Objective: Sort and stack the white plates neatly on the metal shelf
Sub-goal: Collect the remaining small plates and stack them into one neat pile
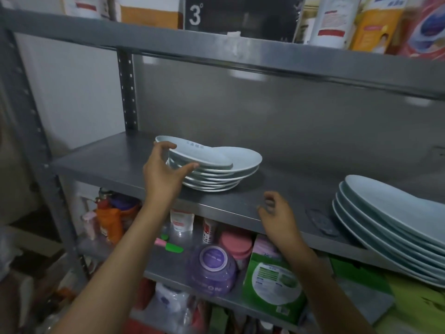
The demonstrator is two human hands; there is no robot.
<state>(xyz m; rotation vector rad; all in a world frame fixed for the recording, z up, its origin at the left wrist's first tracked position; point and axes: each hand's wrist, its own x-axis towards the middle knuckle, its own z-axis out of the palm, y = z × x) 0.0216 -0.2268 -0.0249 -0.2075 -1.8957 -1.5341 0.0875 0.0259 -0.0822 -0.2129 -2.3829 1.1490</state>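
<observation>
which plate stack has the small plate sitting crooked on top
The left stack, the one the left hand grips. Its small top plate sits off-centre. The right stack has none.

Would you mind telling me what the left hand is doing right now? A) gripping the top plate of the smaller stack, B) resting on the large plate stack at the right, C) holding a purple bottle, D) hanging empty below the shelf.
A: the left hand curls round the rim of the top plate of the smaller stack.

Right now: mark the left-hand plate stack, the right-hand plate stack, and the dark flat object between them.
left plate stack [216, 182], head view, front rims
right plate stack [395, 227], head view, stacked rims
dark flat object [321, 221], head view, top face
</observation>
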